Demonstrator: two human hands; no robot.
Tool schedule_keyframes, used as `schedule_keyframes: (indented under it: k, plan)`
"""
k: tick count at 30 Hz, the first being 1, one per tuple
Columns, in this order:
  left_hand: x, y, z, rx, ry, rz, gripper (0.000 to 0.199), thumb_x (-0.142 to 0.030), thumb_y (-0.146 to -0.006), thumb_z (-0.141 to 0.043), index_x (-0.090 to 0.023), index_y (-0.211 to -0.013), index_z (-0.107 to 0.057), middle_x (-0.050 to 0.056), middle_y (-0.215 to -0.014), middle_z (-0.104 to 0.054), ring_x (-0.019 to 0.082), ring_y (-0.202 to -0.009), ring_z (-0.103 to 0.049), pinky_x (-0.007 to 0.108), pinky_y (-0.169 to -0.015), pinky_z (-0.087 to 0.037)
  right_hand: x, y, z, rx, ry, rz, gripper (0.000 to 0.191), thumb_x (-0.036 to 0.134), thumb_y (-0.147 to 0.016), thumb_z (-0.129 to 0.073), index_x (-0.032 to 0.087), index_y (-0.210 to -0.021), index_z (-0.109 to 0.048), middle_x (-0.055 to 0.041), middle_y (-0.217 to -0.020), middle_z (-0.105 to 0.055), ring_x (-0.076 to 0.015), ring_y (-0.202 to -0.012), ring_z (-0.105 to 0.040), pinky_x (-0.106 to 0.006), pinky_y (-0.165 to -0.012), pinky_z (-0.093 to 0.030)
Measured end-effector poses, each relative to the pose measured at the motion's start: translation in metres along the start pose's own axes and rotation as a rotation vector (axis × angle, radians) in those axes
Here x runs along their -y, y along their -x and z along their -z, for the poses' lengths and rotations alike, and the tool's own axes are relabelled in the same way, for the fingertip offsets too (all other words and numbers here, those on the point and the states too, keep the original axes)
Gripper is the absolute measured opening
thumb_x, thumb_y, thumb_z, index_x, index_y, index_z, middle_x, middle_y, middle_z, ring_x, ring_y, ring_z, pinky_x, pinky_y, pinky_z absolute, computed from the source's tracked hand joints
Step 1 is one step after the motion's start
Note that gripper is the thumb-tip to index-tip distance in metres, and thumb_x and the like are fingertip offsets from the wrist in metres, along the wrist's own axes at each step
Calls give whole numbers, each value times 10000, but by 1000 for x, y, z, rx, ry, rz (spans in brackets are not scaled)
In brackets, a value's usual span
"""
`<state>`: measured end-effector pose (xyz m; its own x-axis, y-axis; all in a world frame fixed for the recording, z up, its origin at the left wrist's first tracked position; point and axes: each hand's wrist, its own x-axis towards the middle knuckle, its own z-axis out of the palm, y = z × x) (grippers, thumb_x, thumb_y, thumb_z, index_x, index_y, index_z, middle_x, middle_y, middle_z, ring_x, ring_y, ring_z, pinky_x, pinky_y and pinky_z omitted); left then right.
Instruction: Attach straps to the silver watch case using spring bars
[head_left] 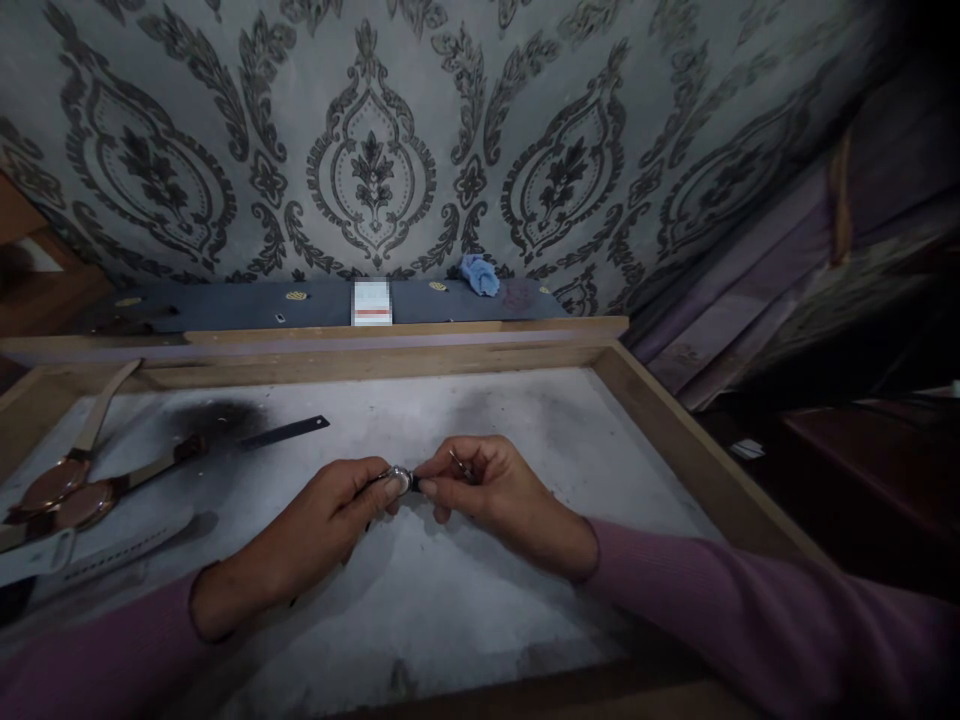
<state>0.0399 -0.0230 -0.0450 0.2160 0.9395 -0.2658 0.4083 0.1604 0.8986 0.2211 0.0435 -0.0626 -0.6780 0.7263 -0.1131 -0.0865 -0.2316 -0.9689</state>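
Observation:
A small silver wristwatch (402, 479) is pinched between the thumb and fingers of my left hand (334, 510), above the middle of the tray. My right hand (499, 490) is closed at the other side of the watch, its thumb and forefinger on a short dark strap end (417, 484) next to the case. A thin shiny metal piece (460, 464) sticks out among the right fingers; its kind is too small to tell. Left of my hands, a loose dark strap (289, 432) lies flat on the white surface.
A wooden rim (667, 430) borders the white tray floor (525, 400). At the left lie rose-gold watches (86, 503) with straps and a white strap (37, 560). Behind, a dark ledge (322, 308) bears a small white box (372, 302) and a crumpled blue cloth (480, 275).

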Motion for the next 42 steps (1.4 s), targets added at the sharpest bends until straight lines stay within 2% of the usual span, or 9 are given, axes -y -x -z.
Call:
schedule_keyframes:
  k: [11,20,29,37,42]
  plan:
    - [3,1,-3,-8,78,44,327,-456,-909,-436,-175,-768,-526,-96,-501,-343,66,-390,-304,191,-371,-250,1,0,-1,-43,-6,-43,170,248,-643,-800,144,-693,-676,38,-558,-623,-58,-476,-544,-196,-501,-451]
    - [2,0,-10,1,335,94,325,-503,-865,-495,-193,-769,-487,-127,-456,-231,58,-376,-178,196,-353,-153,-3,-2,1,-29,-19,-11,186,257,-652,-802,154,-716,-660,22,-603,-658,-62,-481,-553,-204,-491,-437]
    - [-1,-2,-15,-9,507,128,310,-471,-814,-578,-188,-743,-474,-130,-457,-247,42,-390,-143,176,-348,-143,-3,-1,1,-40,19,-4,209,247,-645,-802,157,-706,-625,45,-528,-630,-58,-466,-545,-197,-488,-385]
    - [-9,-3,-17,-45,543,156,303,-410,-718,-686,-180,-709,-488,-146,-421,-251,27,-365,-144,163,-334,-156,-3,1,-1,-14,47,-11,221,292,-687,-765,165,-756,-598,36,-525,-624,-80,-482,-546,-216,-506,-389]
    - [-10,-4,-18,-99,501,142,300,-423,-713,-666,-182,-679,-491,-141,-403,-270,29,-350,-160,169,-330,-159,3,4,-4,0,53,-41,243,283,-690,-763,166,-766,-564,34,-515,-615,-71,-451,-487,-198,-451,-308]
